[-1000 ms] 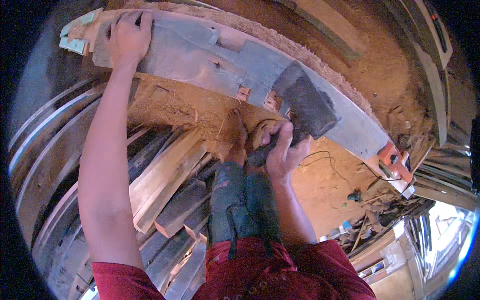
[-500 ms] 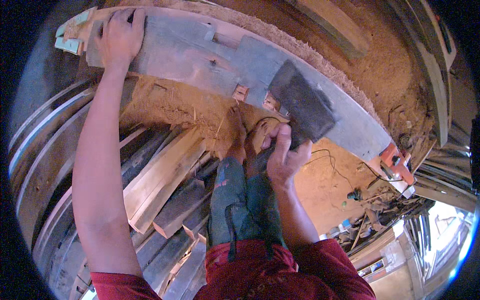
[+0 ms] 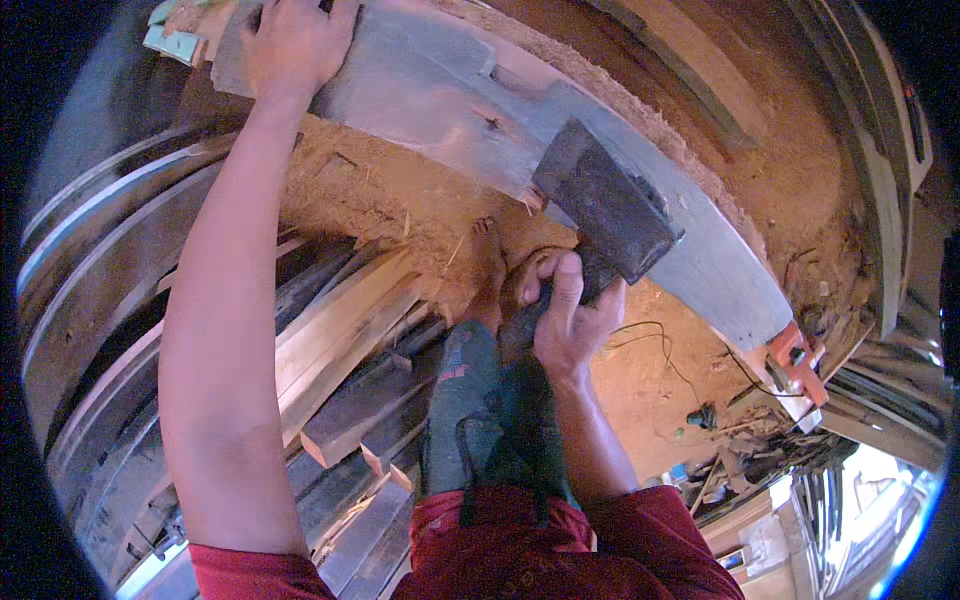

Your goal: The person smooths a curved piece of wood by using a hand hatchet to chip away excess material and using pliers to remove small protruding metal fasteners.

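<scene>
A long, curved, grey-painted wooden board runs across the view from upper left to lower right, with notches along its edges. My left hand lies spread on its far left part; some fingertips leave the picture's top. My right hand is closed round the lower part of a dark, blocky, rectangular-headed tool. That tool's head stands tilted in front of the board's middle. I cannot tell whether it touches the board, and its grip is mostly hidden by my fingers.
An orange tool or clamp sits at the board's right end. Stacked timber beams and curved planks lie at left. Sawdust covers ground near my bare foot. A thin cable and wood scraps lie at right.
The view has shifted, so the board's left part and my left hand sit higher and farther right. The dark tool's head has tilted, showing more of its side. My right hand keeps its grip.
</scene>
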Tool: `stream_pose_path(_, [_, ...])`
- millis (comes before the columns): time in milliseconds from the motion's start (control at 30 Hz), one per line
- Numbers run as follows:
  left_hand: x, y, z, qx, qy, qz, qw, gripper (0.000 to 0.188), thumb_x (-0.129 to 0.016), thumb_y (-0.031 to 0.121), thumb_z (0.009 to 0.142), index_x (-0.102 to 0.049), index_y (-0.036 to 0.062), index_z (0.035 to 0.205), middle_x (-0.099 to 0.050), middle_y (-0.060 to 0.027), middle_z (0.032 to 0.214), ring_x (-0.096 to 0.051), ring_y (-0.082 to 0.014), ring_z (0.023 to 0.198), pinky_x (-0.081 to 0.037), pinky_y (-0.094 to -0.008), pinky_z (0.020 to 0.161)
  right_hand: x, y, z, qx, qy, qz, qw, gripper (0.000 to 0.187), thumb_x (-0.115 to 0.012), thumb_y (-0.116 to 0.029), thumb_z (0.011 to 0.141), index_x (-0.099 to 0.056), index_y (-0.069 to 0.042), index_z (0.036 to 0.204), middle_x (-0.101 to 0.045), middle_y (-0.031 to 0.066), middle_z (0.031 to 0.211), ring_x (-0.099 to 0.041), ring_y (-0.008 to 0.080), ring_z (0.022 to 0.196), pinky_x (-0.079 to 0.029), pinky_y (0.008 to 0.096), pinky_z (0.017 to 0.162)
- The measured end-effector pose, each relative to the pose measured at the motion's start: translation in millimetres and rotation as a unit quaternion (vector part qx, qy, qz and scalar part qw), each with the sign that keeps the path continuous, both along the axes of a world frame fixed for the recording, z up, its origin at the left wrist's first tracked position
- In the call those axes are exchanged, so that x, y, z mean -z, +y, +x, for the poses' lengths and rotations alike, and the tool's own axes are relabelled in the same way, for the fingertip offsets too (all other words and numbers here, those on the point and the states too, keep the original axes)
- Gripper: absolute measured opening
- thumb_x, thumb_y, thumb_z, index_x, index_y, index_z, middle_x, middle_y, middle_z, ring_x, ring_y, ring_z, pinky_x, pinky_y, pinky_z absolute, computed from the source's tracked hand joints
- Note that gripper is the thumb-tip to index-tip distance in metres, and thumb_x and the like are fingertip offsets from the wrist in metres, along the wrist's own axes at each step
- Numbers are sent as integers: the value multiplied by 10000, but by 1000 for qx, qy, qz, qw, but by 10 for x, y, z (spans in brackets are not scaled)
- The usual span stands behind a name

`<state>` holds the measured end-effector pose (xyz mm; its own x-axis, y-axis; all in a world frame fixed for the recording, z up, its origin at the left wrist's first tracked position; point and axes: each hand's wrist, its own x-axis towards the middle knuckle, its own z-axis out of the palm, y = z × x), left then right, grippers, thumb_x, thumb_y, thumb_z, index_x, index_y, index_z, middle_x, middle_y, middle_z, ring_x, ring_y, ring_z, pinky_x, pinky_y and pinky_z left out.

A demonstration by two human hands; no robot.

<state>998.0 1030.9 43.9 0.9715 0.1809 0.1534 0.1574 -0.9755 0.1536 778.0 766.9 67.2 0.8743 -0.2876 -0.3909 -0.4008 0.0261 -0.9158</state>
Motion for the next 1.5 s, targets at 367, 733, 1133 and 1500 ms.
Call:
stream_pose_path(367, [62,71,-11,24,-28,-18,999,366,-564,347,892,-741,33,961,-691,-123,1135,-543,-309,1210,-331,-467,1084,-91,185,65,71,-75,11,995,213,-538,-161,1015,-448,15,1094,-562,109,736,-560,184,516,-470,293,462])
stream_pose_path(733, [-8,38,-1,19,-33,-3,999,368,-567,348,893,-734,25,952,-689,-127,1120,-543,-308,1199,-311,-474,1092,45,10,-9,-25,-20,-89,996,169,-555,-140,1009,-490,11,1048,-578,79,723,-571,145,519,-463,273,469])
stream_pose_path(1133, [12,87,-28,7,-28,6,1000,341,-560,328,888,-735,46,966,-691,-123,1106,-548,-315,1188,-328,-491,1082,63,51,43,-39,10,-115,992,183,-601,-154,990,-527,13,1003,-588,52,683,-572,137,526,-476,285,489])
stream_pose_path(1500, [362,498,83,45,-16,51,998,384,-514,401,928,-691,93,1071,-667,-125,1149,-601,-317,1115,-419,-486,1012,-369,-491,61,119,13,-167,979,155,-598,-134,975,-544,1,923,-605,78,675,-606,160,533,-493,294,468])
